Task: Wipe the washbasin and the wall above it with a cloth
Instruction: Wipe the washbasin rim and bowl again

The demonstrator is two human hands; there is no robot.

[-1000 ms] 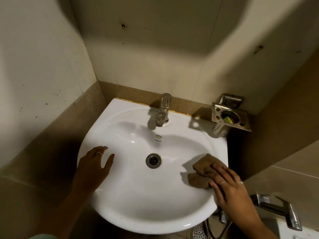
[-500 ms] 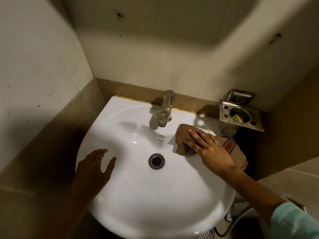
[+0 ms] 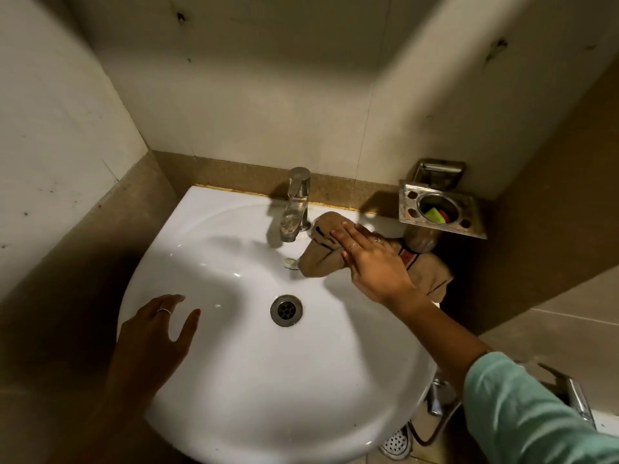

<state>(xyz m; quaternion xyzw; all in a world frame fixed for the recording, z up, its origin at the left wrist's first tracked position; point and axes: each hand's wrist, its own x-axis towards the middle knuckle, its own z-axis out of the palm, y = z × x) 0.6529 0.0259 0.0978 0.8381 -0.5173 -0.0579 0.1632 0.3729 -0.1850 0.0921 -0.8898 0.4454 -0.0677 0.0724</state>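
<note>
A white washbasin (image 3: 254, 390) fills the middle of the head view, with a round metal drain (image 3: 286, 310). A brown cloth (image 3: 321, 259) lies on the basin's back right rim, just right of the chrome tap (image 3: 295, 205). My right hand (image 3: 371, 262) presses flat on the cloth with straight fingers. My left hand (image 3: 157, 333) rests on the basin's left rim, fingers spread and holding nothing. The cream tiled wall (image 3: 268, 95) rises behind the basin, with a few dark spots.
A steel holder (image 3: 469, 226) is fixed to the wall at the right, with a green item in its cup. A second tap (image 3: 576, 400) and a hose sit low at the right. Brown tiled walls close in on the left and right.
My right hand has slid the cloth from the basin's front right rim up to the back rim beside the tap. My left hand has stayed on the left rim.
</note>
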